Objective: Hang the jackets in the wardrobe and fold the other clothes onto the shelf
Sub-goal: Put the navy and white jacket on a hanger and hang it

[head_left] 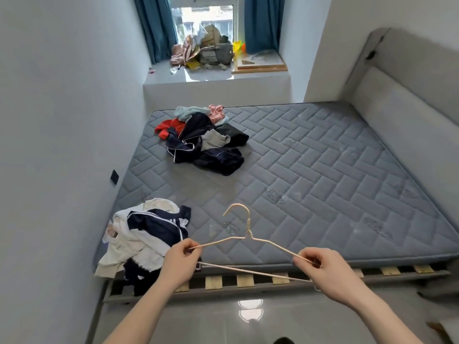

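Both hands are clamped on one pale wire hanger (248, 247), held over the foot edge of the bed. The left hand (181, 260) pinches the left shoulder tip between thumb and fingertips; the right hand (320, 266) pinches the right shoulder tip the same way. The hands are well apart, at opposite ends. The hanger's long axis runs left to right across the view, and its hook points away from the person, toward the far end of the mattress (310, 170).

Nothing hangs on the hanger. Judged from that, the dressing of a jacket has not begun.

Two lots of clothing lie on the mattress. The near pile (146, 234), white and navy garments, sits at the near left corner, partly over the mattress edge, just beside the left hand and to its left. The far pile (206, 140), navy, red, grey, pink and pale blue items, lies straight ahead and slightly left, well apart from both hands.

The left hand is plainly the nearer to the near pile; the right hand would have to cross the hanger to reach it. Which items are jackets cannot be told.

No wardrobe or shelf is in view. A window ledge (213, 75) beyond the bed carries assorted clutter.
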`<act>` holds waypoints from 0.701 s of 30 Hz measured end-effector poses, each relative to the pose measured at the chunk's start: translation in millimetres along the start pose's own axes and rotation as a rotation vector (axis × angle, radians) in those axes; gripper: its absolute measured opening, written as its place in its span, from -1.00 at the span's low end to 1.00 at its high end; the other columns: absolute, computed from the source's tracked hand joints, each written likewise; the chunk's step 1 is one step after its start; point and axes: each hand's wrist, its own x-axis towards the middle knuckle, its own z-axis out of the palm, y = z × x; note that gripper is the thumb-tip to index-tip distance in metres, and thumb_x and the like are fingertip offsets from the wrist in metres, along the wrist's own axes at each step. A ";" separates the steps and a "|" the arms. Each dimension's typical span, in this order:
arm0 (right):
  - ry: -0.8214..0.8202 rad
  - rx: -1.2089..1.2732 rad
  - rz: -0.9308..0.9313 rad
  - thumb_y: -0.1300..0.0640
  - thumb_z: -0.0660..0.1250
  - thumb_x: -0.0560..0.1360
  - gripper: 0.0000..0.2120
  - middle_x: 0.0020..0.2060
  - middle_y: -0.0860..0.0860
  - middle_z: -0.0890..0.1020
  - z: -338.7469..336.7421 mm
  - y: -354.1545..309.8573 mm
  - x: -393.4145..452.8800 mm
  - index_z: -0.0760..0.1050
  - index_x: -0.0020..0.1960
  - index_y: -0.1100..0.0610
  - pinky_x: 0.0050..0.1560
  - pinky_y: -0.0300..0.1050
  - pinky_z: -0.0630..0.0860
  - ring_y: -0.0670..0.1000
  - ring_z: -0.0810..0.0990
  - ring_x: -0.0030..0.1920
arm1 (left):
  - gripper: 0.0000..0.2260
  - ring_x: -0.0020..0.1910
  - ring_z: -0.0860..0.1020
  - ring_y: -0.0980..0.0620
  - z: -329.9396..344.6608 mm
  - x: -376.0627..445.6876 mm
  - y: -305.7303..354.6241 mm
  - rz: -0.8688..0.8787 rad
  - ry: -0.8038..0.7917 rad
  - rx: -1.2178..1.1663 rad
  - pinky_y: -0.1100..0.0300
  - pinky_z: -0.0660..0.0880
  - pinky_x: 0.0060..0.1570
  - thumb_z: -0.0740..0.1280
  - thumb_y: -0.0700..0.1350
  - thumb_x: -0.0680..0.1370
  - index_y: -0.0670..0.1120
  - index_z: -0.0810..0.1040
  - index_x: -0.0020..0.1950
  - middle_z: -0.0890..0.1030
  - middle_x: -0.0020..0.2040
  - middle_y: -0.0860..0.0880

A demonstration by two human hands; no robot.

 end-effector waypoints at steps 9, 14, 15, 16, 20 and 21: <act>-0.132 -0.058 -0.055 -0.18 0.38 0.57 -0.72 -0.37 0.00 0.55 27.7 -29.9 95.6 0.59 -0.19 -0.01 -0.27 -0.10 0.38 -0.11 0.40 -0.38 | -0.65 -0.26 0.57 0.21 -31.0 11.0 -53.9 -0.279 0.139 -0.072 0.36 0.41 -0.29 0.46 -0.11 0.53 0.16 0.49 0.25 0.64 -0.15 0.09; -0.183 0.026 -0.060 -0.14 0.41 0.56 -0.71 -0.46 -0.09 0.48 42.1 -46.2 149.2 0.61 -0.23 0.02 -0.28 -0.11 0.34 -0.16 0.38 -0.40 | -0.70 -0.06 0.58 0.17 -52.8 10.0 -83.6 -0.384 0.196 -0.031 0.30 0.41 -0.17 0.47 -0.07 0.54 0.09 0.55 0.25 0.60 0.13 0.04; -0.188 0.032 -0.057 -0.14 0.41 0.56 -0.71 -0.45 -0.08 0.50 45.6 -48.7 157.8 0.62 -0.23 0.01 -0.28 -0.11 0.35 -0.16 0.40 -0.40 | -0.70 -0.05 0.57 0.17 -55.6 11.4 -88.8 -0.399 0.195 -0.020 0.30 0.40 -0.15 0.46 -0.07 0.55 0.08 0.55 0.26 0.59 0.14 0.03; -0.188 0.034 -0.054 -0.14 0.41 0.56 -0.71 -0.45 -0.06 0.52 49.8 -50.4 163.7 0.63 -0.23 0.02 -0.28 -0.11 0.35 -0.17 0.41 -0.40 | -0.70 -0.02 0.57 0.15 -58.1 12.6 -93.7 -0.422 0.184 -0.009 0.27 0.42 -0.11 0.46 -0.06 0.55 0.07 0.55 0.27 0.58 0.16 0.02; -0.156 0.090 -0.013 -0.11 0.43 0.57 -0.68 -0.48 -0.05 0.46 65.9 -52.6 179.0 0.63 -0.24 0.09 -0.28 -0.09 0.32 -0.15 0.38 -0.41 | -0.67 0.19 0.53 0.03 -60.6 25.5 -112.9 -0.494 0.120 -0.004 0.14 0.44 0.10 0.44 -0.06 0.56 0.06 0.55 0.32 0.57 0.24 0.02; -0.151 0.105 0.000 -0.10 0.43 0.57 -0.68 -0.49 -0.07 0.45 67.4 -54.5 182.7 0.63 -0.25 0.08 -0.29 -0.09 0.31 -0.15 0.37 -0.42 | -0.66 0.20 0.51 0.04 -60.5 32.9 -115.1 -0.505 0.100 -0.011 0.14 0.43 0.12 0.44 -0.07 0.56 0.04 0.55 0.33 0.56 0.25 0.02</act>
